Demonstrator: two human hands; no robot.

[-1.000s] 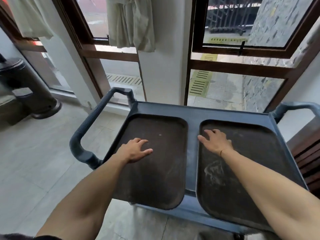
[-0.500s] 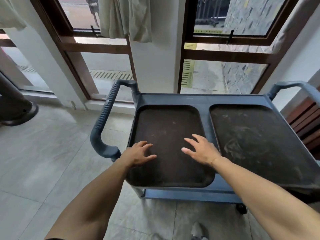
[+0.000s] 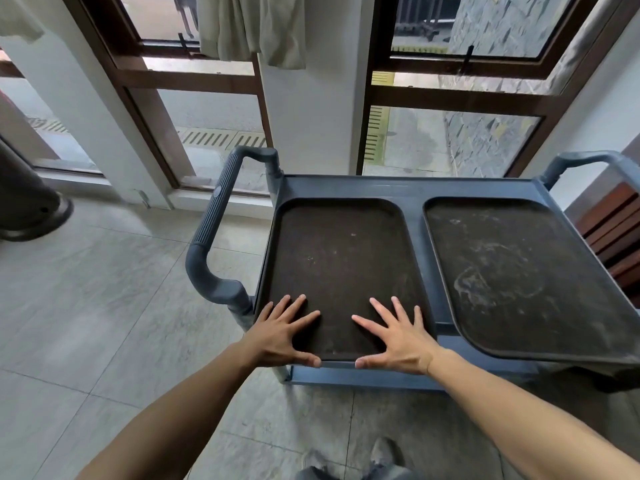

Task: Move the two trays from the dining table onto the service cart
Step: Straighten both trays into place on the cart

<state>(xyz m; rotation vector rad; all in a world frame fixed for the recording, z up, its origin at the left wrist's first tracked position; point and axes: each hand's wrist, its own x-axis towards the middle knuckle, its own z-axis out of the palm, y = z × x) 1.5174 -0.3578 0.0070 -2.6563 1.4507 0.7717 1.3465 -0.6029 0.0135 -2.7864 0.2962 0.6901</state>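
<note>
Hands, left hand point(image 3: 282, 336) and right hand point(image 3: 398, 341), lay flat, fingers spread, grasping nothing, on left tray point(image 3: 343, 258)'s near edge; right tray point(image 3: 526, 271) sat beside it on cart point(image 3: 412, 187).

Right tray point(image 3: 526, 278) cut off at 3 o'clock edge; cart point(image 3: 349, 187) lower shelves hidden beneath trays; shoes point(image 3: 384, 452) blurred at 6 o'clock.
</note>
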